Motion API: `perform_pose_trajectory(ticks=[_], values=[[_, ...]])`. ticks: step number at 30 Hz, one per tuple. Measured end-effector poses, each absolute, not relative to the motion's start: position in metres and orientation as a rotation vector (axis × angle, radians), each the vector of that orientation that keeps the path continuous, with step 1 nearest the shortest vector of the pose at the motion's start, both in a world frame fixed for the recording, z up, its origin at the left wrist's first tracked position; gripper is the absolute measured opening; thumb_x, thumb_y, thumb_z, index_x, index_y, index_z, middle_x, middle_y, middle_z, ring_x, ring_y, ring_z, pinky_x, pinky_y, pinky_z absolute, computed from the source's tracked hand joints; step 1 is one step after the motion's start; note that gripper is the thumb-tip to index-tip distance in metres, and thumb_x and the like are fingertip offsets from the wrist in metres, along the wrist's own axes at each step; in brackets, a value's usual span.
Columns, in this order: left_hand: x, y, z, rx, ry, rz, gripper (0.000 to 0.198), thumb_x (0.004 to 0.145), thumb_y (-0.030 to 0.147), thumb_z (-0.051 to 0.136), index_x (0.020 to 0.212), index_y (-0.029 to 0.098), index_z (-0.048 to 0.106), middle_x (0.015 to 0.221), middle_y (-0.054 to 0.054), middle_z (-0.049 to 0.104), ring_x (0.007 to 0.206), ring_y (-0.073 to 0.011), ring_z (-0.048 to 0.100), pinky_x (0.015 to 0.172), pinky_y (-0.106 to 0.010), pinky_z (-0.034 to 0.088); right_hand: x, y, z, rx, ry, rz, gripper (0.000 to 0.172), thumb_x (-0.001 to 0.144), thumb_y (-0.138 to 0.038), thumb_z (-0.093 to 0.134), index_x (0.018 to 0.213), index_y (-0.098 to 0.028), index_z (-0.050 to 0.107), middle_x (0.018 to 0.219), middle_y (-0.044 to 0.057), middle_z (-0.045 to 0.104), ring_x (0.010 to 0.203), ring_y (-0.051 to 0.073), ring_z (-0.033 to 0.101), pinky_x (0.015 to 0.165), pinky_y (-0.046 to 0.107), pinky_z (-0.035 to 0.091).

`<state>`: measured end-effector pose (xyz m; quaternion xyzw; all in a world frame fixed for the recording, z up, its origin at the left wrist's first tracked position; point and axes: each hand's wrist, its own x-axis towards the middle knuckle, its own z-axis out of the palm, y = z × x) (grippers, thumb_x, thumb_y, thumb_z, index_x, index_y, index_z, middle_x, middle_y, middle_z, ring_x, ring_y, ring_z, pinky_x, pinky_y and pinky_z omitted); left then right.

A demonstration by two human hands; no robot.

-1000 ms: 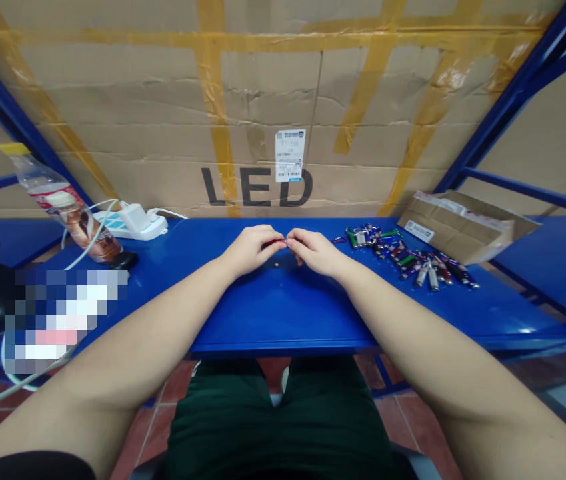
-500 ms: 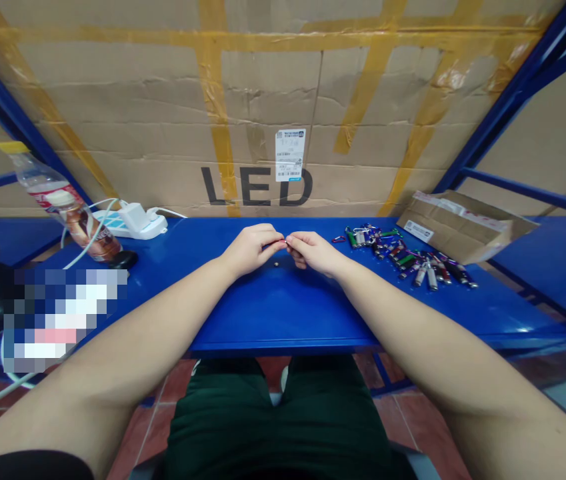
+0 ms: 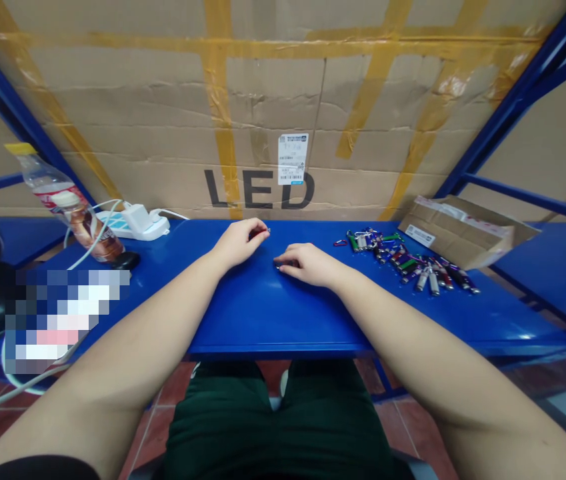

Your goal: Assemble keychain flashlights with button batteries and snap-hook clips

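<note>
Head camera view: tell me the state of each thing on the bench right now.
Left hand, fingers closed on a small dark item.
Right hand, lying on the blue bench, fingertips at a small object.
Keychain flashlights, in a loose pile.
Power strip, white plug inserted.
Plastic bottle, capped, tilted.
Cardboard box, opened.

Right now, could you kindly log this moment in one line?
left hand: pinching small dark part | right hand: resting on blue table
</note>
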<state>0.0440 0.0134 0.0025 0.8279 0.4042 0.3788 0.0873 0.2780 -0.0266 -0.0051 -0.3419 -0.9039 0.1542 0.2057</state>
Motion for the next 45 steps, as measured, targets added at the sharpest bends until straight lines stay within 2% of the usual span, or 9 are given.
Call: perform_pose_trajectory(ticks=[5, 10, 17, 22, 28, 30, 34, 38, 45], values=[[0.043, 0.020, -0.002, 2.236, 1.286, 1.172, 0.015, 0.097, 0.030, 0.060, 0.102, 0.019, 0.068, 0.084, -0.005, 0.078, 0.078, -0.0204, 0.072, 0.077, -0.033, 0.054, 0.268, -0.028, -0.005, -1.012, -2.589, 0.346, 0.015, 0.093, -0.015, 0.065, 0.098, -0.018, 0.079, 0.099, 0.010, 0.073, 0.089, 0.021, 0.066, 0.083, 0.032, 0.047], [0.045, 0.018, 0.001, 1.899, 1.269, 1.150, 0.021, 0.099, 0.030, 0.057, 0.113, 0.016, 0.065, 0.084, -0.006, 0.078, 0.060, -0.0135, 0.064, 0.060, -0.025, 0.050, 0.274, -0.036, 0.010, -1.387, -2.616, 0.381, 0.013, 0.094, -0.017, 0.064, 0.102, -0.017, 0.074, 0.100, 0.007, 0.077, 0.089, 0.019, 0.068, 0.078, 0.027, 0.047], [0.048, 0.013, 0.009, 1.677, 1.277, 1.125, 0.012, 0.101, 0.021, 0.057, 0.109, 0.015, 0.063, 0.081, -0.005, 0.076, 0.054, -0.0099, 0.058, 0.052, -0.021, 0.045, 0.311, -0.030, 0.021, -1.743, -2.543, 0.317, 0.014, 0.090, -0.017, 0.065, 0.095, -0.019, 0.078, 0.097, 0.008, 0.080, 0.085, 0.022, 0.072, 0.074, 0.027, 0.050], [0.048, 0.010, 0.014, 1.562, 1.301, 1.134, 0.006, 0.104, 0.018, 0.052, 0.106, 0.016, 0.057, 0.082, -0.004, 0.074, 0.053, -0.0097, 0.058, 0.047, -0.019, 0.043, 0.339, -0.014, 0.018, -2.010, -2.352, 0.176, 0.016, 0.085, -0.014, 0.066, 0.092, -0.016, 0.079, 0.100, 0.014, 0.080, 0.091, 0.027, 0.075, 0.079, 0.031, 0.053], [0.049, 0.007, 0.016, 1.385, 1.233, 1.155, 0.005, 0.107, 0.019, 0.046, 0.104, 0.019, 0.050, 0.081, -0.002, 0.069, 0.065, -0.0133, 0.066, 0.053, -0.022, 0.055, 0.348, -0.007, 0.015, -1.969, -2.280, 0.136, 0.023, 0.090, -0.021, 0.066, 0.109, -0.021, 0.079, 0.105, 0.006, 0.081, 0.093, 0.021, 0.075, 0.084, 0.026, 0.054], [0.049, 0.006, 0.016, 1.339, 1.203, 1.149, 0.006, 0.107, 0.018, 0.045, 0.105, 0.020, 0.050, 0.081, -0.002, 0.068, 0.068, -0.0144, 0.067, 0.055, -0.024, 0.058, 0.354, -0.004, 0.016, -1.953, -2.245, 0.097, 0.030, 0.093, -0.021, 0.061, 0.118, -0.022, 0.077, 0.111, 0.006, 0.080, 0.100, 0.021, 0.074, 0.091, 0.026, 0.054], [0.050, 0.005, 0.017, 1.300, 1.177, 1.113, 0.007, 0.107, 0.018, 0.044, 0.107, 0.020, 0.051, 0.082, -0.004, 0.067, 0.068, -0.0153, 0.067, 0.055, -0.026, 0.058, 0.375, 0.004, 0.016, -2.013, -2.155, -0.013, 0.043, 0.093, -0.011, 0.050, 0.128, -0.015, 0.075, 0.130, 0.013, 0.074, 0.121, 0.027, 0.069, 0.109, 0.036, 0.048], [0.050, 0.003, 0.017, 1.329, 1.172, 1.063, 0.007, 0.104, 0.016, 0.050, 0.110, 0.020, 0.051, 0.084, -0.004, 0.066, 0.067, -0.0147, 0.067, 0.055, -0.024, 0.057, 0.388, 0.013, 0.008, -2.042, -2.179, -0.002, 0.040, 0.087, -0.012, 0.060, 0.121, -0.019, 0.080, 0.127, 0.010, 0.076, 0.119, 0.029, 0.070, 0.110, 0.036, 0.048], [0.050, 0.003, 0.012, 1.437, 1.131, 1.001, 0.019, 0.097, 0.011, 0.060, 0.112, 0.019, 0.052, 0.083, -0.003, 0.067, 0.067, -0.0148, 0.066, 0.053, -0.024, 0.056, 0.376, 0.023, 0.002, -1.985, -2.164, 0.064, 0.014, 0.082, -0.023, 0.072, 0.093, -0.021, 0.081, 0.099, 0.010, 0.080, 0.096, 0.027, 0.074, 0.092, 0.035, 0.055]])
